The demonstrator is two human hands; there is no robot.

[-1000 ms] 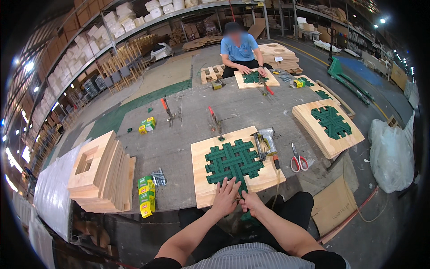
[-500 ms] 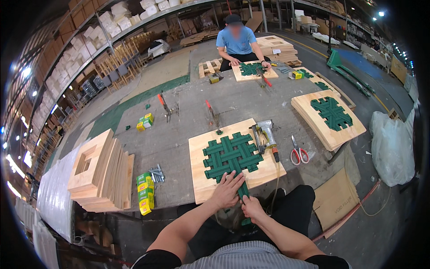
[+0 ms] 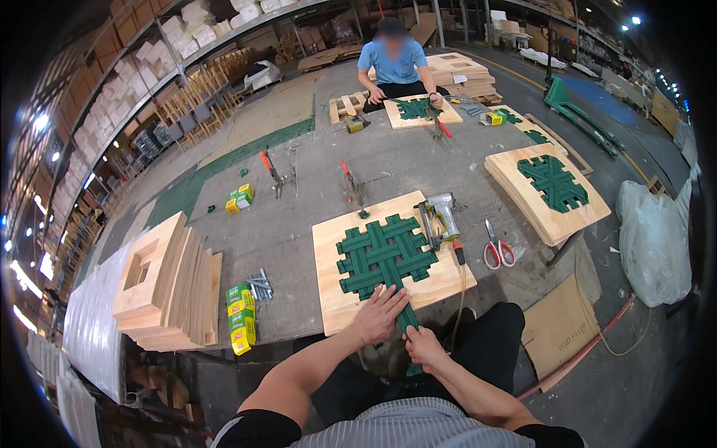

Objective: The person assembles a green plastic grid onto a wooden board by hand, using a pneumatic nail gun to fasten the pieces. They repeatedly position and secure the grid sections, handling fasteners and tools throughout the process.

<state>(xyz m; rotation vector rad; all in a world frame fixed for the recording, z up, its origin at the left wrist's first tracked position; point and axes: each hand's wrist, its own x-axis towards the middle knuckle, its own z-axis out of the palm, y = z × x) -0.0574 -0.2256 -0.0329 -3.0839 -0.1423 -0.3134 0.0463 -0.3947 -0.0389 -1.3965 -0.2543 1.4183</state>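
Note:
A square wooden board (image 3: 328, 299) lies at the table's near edge, with green webbing straps (image 3: 385, 254) woven crosswise over its middle. My left hand (image 3: 379, 315) presses flat on the near end of the weave, its fingers stretched out. One long green strap (image 3: 407, 319) runs from the weave past the board's near edge. My right hand (image 3: 424, 348) is closed around this strap just off the edge, and its loose end hangs below. On the board's right side rests a pneumatic staple gun (image 3: 446, 218) with a hose. Red-handled scissors (image 3: 498, 254) lie to its right.
Left stands a stack of wooden frames (image 3: 160, 287), beside green-yellow boxes (image 3: 240, 321) and loose staple strips (image 3: 259, 285). Red-handled pliers (image 3: 351, 187) lie beyond the board. Finished boards (image 3: 515, 209) are stacked right. Across the table a co-worker (image 3: 396, 63) handles another webbed board.
My hands keep nearly the same hold on the strap and weave. Across the table, the co-worker's hand on the picture's left has moved outward from the board, drawing a green strap.

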